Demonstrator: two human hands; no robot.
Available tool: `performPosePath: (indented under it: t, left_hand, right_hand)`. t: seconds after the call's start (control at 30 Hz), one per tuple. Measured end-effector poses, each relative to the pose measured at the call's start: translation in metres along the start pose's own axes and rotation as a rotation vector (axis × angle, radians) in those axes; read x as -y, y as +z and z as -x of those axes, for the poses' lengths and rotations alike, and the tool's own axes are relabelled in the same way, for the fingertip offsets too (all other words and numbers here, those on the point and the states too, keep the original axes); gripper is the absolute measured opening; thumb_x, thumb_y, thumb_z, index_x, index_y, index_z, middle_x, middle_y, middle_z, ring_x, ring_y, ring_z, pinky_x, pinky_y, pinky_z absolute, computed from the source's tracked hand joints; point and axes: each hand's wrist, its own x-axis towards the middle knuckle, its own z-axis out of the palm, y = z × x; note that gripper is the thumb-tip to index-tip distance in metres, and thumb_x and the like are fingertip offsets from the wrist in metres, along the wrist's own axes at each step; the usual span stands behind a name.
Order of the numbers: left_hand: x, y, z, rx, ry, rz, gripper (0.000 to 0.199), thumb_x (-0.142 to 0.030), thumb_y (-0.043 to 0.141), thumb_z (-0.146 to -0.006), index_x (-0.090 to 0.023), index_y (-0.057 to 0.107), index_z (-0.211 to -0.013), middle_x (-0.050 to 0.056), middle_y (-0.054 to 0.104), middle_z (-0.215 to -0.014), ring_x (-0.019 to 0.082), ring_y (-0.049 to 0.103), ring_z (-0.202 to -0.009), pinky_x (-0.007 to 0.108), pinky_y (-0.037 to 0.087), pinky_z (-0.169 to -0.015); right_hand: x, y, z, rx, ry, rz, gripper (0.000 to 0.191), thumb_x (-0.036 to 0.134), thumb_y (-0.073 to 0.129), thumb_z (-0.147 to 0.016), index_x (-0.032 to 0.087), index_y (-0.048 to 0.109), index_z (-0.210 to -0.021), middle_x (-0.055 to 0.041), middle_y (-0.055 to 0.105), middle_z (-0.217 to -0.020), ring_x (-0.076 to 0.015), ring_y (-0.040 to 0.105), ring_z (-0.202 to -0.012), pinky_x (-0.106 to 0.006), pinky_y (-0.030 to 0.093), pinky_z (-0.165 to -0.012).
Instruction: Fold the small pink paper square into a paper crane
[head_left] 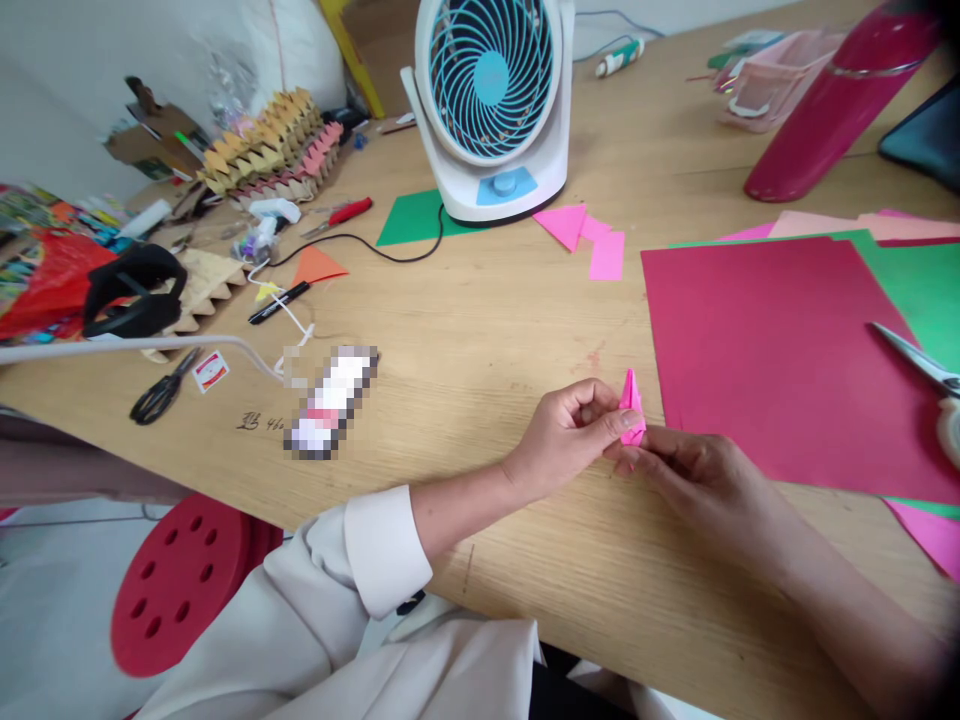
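A small folded piece of pink paper (631,400) is held upright between my two hands, above the wooden table. My left hand (566,435) pinches it from the left, the thumb lying across its front. From the right, my right hand (697,475) grips its lower end between thumb and fingers. Parts of the folded paper are hidden behind the fingertips. Just beyond my right hand lies a large dark red sheet (772,350), with scissors (919,355) on its right side.
A white fan (491,110) stands at the back, pink paper scraps (606,255) near its base. A blurred phone (330,405) lies left of my hands. At the back right is a dark red bottle (832,110); black scissors (161,390) lie far left.
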Motion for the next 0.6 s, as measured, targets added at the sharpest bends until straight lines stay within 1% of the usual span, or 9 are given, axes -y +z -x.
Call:
performPosePath:
  t: [0.17,0.3,0.4,0.47,0.53,0.57,0.6]
  left_hand:
    - [0.000,-0.004,-0.001,-0.057,0.014,-0.006,0.041,-0.043,0.079,-0.077,-0.016,0.049,-0.073,-0.007,0.052,-0.060,0.000,0.035,-0.044,0.017,0.026,-0.041]
    - [-0.001,-0.006,-0.004,-0.086,0.008,0.047,0.043,-0.043,0.080,-0.075,-0.016,0.047,-0.073,-0.009,0.044,-0.058,0.000,0.029,-0.044,0.016,0.023,-0.041]
    - [-0.002,-0.008,-0.008,-0.135,-0.005,0.112,0.044,-0.043,0.081,-0.073,-0.017,0.045,-0.072,-0.010,0.039,-0.057,0.000,0.028,-0.046,0.016,0.021,-0.042]
    - [-0.001,-0.010,-0.009,-0.142,-0.031,0.134,0.045,-0.042,0.082,-0.072,-0.017,0.045,-0.072,-0.010,0.039,-0.057,0.001,0.029,-0.046,0.016,0.021,-0.042]
    - [0.000,-0.012,-0.010,-0.122,-0.059,0.135,0.046,-0.043,0.082,-0.071,-0.017,0.045,-0.073,-0.010,0.040,-0.058,0.000,0.029,-0.046,0.016,0.021,-0.042]
    - [0.001,-0.012,-0.010,-0.107,-0.071,0.128,0.046,-0.044,0.082,-0.071,-0.017,0.045,-0.073,-0.010,0.041,-0.059,0.000,0.028,-0.046,0.016,0.021,-0.042]
    - [0.002,-0.013,-0.010,-0.090,-0.079,0.119,0.046,-0.045,0.082,-0.071,-0.017,0.045,-0.073,-0.009,0.043,-0.061,0.000,0.029,-0.047,0.016,0.022,-0.043]
  right_hand:
    - [-0.007,0.003,0.001,-0.014,0.012,0.096,0.043,0.058,0.053,-0.088,0.020,0.058,-0.069,0.0023,0.040,-0.060,-0.0125,0.036,-0.057,-0.025,0.027,-0.050]
    - [-0.004,0.005,0.003,0.009,-0.028,0.208,0.038,0.047,0.050,-0.092,0.021,0.052,-0.065,0.0024,0.044,-0.058,-0.0125,0.038,-0.054,-0.026,0.027,-0.050]
    - [0.004,0.006,0.004,0.033,-0.117,0.281,0.038,0.039,0.048,-0.094,0.021,0.047,-0.060,0.0008,0.049,-0.060,-0.0132,0.045,-0.057,-0.027,0.032,-0.053]
    - [0.012,0.006,0.008,0.048,-0.163,0.256,0.039,0.038,0.047,-0.095,0.021,0.047,-0.060,0.0005,0.051,-0.061,-0.0132,0.047,-0.058,-0.027,0.034,-0.054]
    - [0.020,0.006,0.016,0.069,-0.172,0.163,0.041,0.040,0.048,-0.097,0.021,0.046,-0.061,0.0016,0.048,-0.058,-0.0117,0.044,-0.053,-0.026,0.033,-0.050]
    - [0.023,0.007,0.023,0.119,-0.192,0.079,0.038,0.040,0.050,-0.097,0.021,0.050,-0.064,0.0018,0.050,-0.060,-0.0112,0.045,-0.053,-0.025,0.034,-0.049]
    - [0.026,0.008,0.031,0.207,-0.223,-0.022,0.031,0.039,0.051,-0.098,0.021,0.058,-0.073,0.0015,0.055,-0.064,-0.0114,0.049,-0.056,-0.025,0.038,-0.051]
